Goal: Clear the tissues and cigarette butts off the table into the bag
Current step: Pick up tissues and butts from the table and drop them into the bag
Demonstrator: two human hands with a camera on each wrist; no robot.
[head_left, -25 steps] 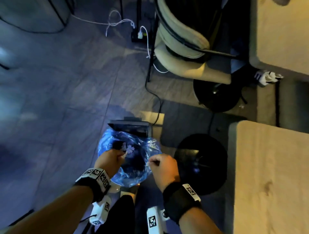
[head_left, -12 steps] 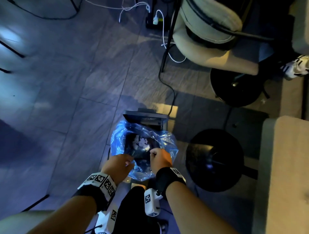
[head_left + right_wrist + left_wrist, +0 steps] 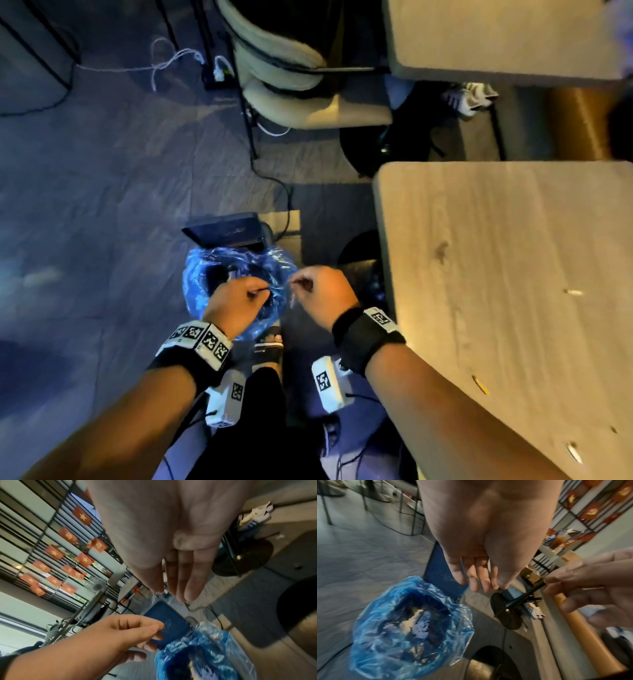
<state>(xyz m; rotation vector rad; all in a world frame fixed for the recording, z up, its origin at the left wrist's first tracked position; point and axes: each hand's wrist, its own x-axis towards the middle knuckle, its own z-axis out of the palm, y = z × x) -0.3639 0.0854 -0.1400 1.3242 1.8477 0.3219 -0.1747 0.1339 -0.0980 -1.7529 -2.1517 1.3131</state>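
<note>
- Both grips hang apart and empty over the blue bag [image 3: 236, 274]: left hand [image 3: 236, 305], right hand [image 3: 322, 294].
- Cigarette butts [image 3: 573, 292] left near the bench [image 3: 479, 240] edge could roll off when swept.

The bag [image 3: 236, 281] sits on the floor [image 3: 102, 205], left of the counter [image 3: 513, 274]. Tissues [image 3: 412, 623] lie inside the bag. The left hand [image 3: 236, 301] is above the bag opening; the right hand [image 3: 322, 294] is between bag and counter. Cigarette butts [image 3: 572, 292] lie on the counter.
</note>
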